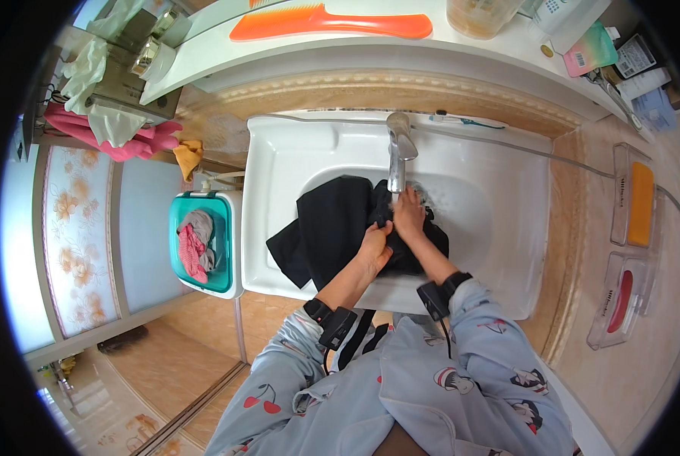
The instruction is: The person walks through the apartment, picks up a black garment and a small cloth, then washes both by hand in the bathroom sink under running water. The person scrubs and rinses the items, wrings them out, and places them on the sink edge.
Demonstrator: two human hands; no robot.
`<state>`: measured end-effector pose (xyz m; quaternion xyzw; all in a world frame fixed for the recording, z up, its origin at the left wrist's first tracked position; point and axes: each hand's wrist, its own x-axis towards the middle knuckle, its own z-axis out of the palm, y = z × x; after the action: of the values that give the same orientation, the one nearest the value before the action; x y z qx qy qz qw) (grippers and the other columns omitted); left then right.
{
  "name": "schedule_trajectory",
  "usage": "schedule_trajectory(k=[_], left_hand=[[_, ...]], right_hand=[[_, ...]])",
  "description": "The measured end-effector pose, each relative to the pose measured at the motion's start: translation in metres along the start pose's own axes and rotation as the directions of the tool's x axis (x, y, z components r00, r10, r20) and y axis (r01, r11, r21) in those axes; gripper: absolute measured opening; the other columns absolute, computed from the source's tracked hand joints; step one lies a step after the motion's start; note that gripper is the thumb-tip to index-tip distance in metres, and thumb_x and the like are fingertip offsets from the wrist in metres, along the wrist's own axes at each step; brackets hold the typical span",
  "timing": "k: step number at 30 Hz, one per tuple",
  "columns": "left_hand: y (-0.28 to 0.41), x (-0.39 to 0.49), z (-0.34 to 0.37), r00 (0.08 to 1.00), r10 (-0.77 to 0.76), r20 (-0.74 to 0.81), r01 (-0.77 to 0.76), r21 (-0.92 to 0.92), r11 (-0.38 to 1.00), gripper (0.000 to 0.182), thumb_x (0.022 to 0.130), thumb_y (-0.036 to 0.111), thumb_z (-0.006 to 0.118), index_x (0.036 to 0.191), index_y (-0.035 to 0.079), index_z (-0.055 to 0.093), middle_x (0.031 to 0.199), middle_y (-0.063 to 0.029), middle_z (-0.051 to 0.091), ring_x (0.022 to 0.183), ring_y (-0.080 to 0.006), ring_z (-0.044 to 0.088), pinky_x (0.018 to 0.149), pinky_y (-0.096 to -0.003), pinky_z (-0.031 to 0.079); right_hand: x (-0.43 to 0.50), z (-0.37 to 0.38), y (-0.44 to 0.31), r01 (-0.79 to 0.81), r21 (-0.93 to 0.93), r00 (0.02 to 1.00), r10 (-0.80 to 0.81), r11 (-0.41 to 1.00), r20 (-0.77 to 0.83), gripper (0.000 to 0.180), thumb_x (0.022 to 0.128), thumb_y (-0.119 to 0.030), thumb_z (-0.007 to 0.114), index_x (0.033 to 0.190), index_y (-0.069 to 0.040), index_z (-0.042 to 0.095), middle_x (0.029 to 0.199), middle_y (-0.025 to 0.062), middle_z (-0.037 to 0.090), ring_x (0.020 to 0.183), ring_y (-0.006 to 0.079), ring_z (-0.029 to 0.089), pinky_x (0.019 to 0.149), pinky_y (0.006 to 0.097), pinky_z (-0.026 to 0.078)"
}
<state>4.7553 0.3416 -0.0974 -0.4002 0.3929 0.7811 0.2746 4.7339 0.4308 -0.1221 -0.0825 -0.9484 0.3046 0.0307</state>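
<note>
A black cloth garment (337,222) lies bunched in a white washbasin (516,273), partly over its left side and front rim. My left hand (376,245) pinches a fold of the garment between thumb and fingers, just below the tap. Under the spout of the chrome tap (398,154), my right hand (409,214) rests on the wet cloth with its fingers stretched forward; whether it grips any cloth is unclear. Water runs from the spout onto the garment beside this hand. Both wrists wear black bands with small devices.
A teal tub (222,268) with pink and grey clothes stands left of the basin. Above is a white shelf (214,57) with an orange comb (328,24) and bottles. A toothbrush (468,122) lies on the basin's back ledge. Clear soap boxes (616,228) hang at the right, near a grey cable.
</note>
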Motion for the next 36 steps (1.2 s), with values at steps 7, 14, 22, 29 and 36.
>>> schedule_trajectory(k=[7,14,22,29,36], left_hand=[[0.009,-0.004,-0.014,0.997,-0.052,-0.051,0.056,0.097,0.994,0.019,0.090,0.009,0.054,0.108,0.015,0.056,0.094,0.0010,0.062,0.078,-0.0146,0.060,0.066,-0.0298,0.050],[0.045,-0.024,-0.027,0.989,0.007,0.148,-0.022,0.098,0.995,0.012,0.089,0.010,0.058,0.100,0.008,0.061,0.095,-0.0049,0.065,0.089,-0.0199,0.063,0.078,-0.0363,0.053],[0.049,-0.017,-0.039,0.988,0.069,0.140,-0.077,0.056,0.995,0.017,0.089,0.013,0.059,0.104,0.006,0.060,0.101,-0.0068,0.065,0.093,-0.0216,0.063,0.083,-0.0381,0.052],[0.059,-0.005,-0.052,0.982,0.138,0.131,-0.145,0.043,0.989,0.024,0.087,0.016,0.063,0.108,0.007,0.057,0.106,-0.0081,0.063,0.097,-0.0211,0.061,0.086,-0.0375,0.051],[0.039,-0.016,-0.022,0.953,0.267,0.147,-0.281,0.088,0.956,0.082,0.078,0.012,0.073,0.143,0.020,0.024,0.125,-0.0095,0.051,0.108,-0.0243,0.054,0.087,-0.0383,0.049]], right_hand=[[-0.008,0.007,0.010,0.109,-0.068,0.983,-0.098,0.992,0.153,0.038,0.093,-0.038,0.038,0.121,-0.015,0.049,0.130,0.0063,0.045,0.128,0.0339,0.034,0.099,0.0638,0.025],[0.017,-0.008,0.097,-0.309,0.633,0.898,-0.001,0.710,0.441,0.045,0.091,-0.040,0.051,0.127,-0.014,0.055,0.127,0.0123,0.052,0.124,0.0270,0.044,0.105,0.0350,0.030],[0.000,-0.030,0.076,-0.177,0.381,0.873,-0.034,0.908,0.487,0.049,0.077,-0.028,0.072,0.119,-0.006,0.059,0.122,0.0124,0.053,0.113,0.0231,0.051,0.097,0.0302,0.038],[0.021,-0.070,0.071,-0.278,0.665,0.922,-0.001,0.693,0.387,0.026,0.066,-0.011,0.075,0.084,0.001,0.061,0.080,0.0049,0.063,0.079,0.0129,0.056,0.076,0.0276,0.044],[0.026,-0.067,0.057,-0.087,0.587,0.977,-0.046,0.805,0.208,0.021,0.068,-0.005,0.070,0.085,-0.002,0.058,0.083,0.0087,0.064,0.081,0.0181,0.060,0.076,0.0304,0.046]])
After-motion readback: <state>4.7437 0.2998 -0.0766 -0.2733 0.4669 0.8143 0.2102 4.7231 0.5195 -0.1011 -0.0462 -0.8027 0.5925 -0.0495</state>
